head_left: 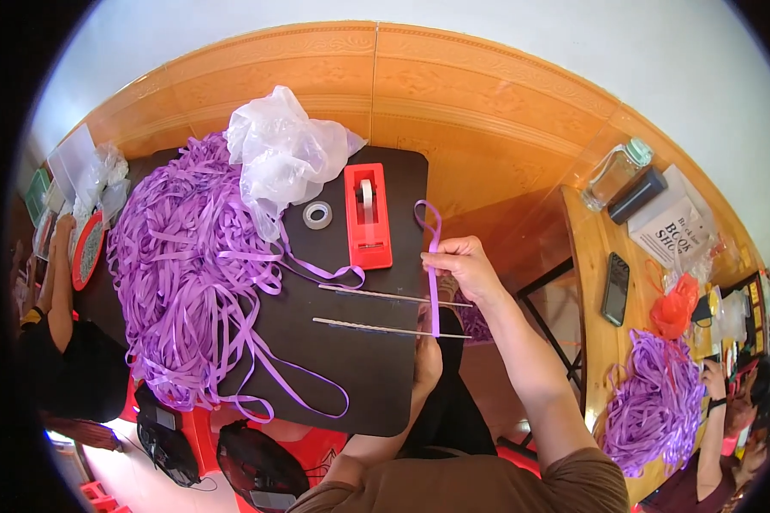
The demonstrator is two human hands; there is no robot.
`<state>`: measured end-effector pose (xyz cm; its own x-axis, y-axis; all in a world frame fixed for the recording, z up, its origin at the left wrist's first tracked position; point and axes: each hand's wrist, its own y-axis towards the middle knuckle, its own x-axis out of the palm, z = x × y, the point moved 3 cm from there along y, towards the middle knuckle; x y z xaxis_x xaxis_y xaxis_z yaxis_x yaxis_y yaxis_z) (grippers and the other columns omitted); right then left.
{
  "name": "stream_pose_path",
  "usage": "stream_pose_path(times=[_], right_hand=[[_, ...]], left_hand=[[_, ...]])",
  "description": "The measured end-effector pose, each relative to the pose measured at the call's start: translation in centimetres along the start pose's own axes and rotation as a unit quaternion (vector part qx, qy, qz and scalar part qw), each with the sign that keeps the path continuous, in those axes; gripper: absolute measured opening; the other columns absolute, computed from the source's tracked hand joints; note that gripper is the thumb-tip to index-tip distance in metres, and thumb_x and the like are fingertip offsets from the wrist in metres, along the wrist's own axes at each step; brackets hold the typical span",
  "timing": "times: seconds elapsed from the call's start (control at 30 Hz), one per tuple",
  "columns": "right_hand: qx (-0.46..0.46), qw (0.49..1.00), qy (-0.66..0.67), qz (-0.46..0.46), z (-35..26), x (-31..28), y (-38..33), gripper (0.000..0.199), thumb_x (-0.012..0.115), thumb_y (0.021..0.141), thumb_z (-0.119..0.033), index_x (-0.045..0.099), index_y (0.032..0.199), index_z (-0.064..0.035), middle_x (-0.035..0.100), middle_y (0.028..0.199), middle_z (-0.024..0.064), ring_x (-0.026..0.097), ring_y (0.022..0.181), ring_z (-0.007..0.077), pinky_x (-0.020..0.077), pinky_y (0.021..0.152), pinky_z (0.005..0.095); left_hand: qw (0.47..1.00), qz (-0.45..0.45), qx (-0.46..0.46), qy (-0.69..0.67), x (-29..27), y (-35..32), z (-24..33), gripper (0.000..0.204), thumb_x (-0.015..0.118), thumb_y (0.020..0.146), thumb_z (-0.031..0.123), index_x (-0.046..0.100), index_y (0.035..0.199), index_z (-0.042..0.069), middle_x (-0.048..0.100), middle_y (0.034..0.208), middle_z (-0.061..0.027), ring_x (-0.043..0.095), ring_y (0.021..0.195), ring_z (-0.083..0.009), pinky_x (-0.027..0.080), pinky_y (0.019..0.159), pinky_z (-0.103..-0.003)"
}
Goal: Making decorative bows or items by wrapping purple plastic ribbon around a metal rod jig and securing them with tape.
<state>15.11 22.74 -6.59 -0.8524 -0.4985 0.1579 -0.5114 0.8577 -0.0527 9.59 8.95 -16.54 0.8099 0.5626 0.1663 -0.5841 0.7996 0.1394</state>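
Observation:
A pinch of my right hand [460, 263] holds a purple ribbon [434, 295] just past the table's right edge. The ribbon's top end curls into a loop above my fingers. Its lower end reaches down to the nearer of two thin rods [376, 327], which lie side by side and stick out past the table edge. My left hand [428, 368] is close below that rod, beside the edge; its fingertips are mostly hidden, so its grip does not show. A big heap of purple ribbon [188, 274] covers the table's left part, and one strand trails toward the rods.
On the dark table [308, 376] are a red tape dispenser [368, 218], a tape roll [317, 215] and a crumpled plastic bag [282, 154]. A wooden table [586, 248] at right carries a phone [616, 289], a glass bottle [616, 175] and more ribbon [654, 402]. Other people work at both sides.

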Motion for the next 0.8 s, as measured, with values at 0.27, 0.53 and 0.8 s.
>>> stream_pose_path(times=[0.27, 0.53, 0.8], right_hand=[[0.11, 0.993, 0.039, 0.027, 3.0, -1.0, -0.6, 0.011, 0.069, 0.079, -0.005, 0.067, 0.07, 0.0003, 0.065, 0.067, 0.0072, 0.062, 0.061, 0.0129, 0.0489, 0.057, 0.0242], [0.156, 0.974, 0.164, -0.003, 7.4, 0.1, -3.4, 0.009, 0.059, 0.077, -0.003, 0.066, 0.076, 0.002, 0.066, 0.073, 0.0132, 0.064, 0.061, 0.0198, 0.051, 0.053, 0.0294], [0.194, 0.962, 0.173, 0.081, 8.7, 2.3, -5.7, 0.015, 0.058, 0.086, -0.01, 0.066, 0.081, 0.0018, 0.066, 0.075, 0.011, 0.064, 0.066, 0.0209, 0.0521, 0.054, 0.0334]], left_hand=[[0.995, -0.018, 0.073, 0.067, 0.2, -0.1, -0.3, 0.027, 0.044, 0.097, 0.006, 0.058, 0.12, 0.004, 0.06, 0.114, -0.0126, 0.058, 0.102, -0.0237, 0.044, 0.09, -0.033], [0.993, -0.029, 0.107, 0.048, 0.5, 1.3, 3.0, 0.026, 0.046, 0.098, 0.014, 0.059, 0.116, 0.002, 0.06, 0.114, -0.0129, 0.058, 0.102, -0.0248, 0.044, 0.09, -0.034], [0.996, 0.044, 0.044, -0.059, 0.7, 1.1, 2.7, 0.03, 0.043, 0.099, 0.022, 0.06, 0.112, 0.0, 0.064, 0.104, -0.0129, 0.058, 0.097, -0.0232, 0.044, 0.086, -0.034]])
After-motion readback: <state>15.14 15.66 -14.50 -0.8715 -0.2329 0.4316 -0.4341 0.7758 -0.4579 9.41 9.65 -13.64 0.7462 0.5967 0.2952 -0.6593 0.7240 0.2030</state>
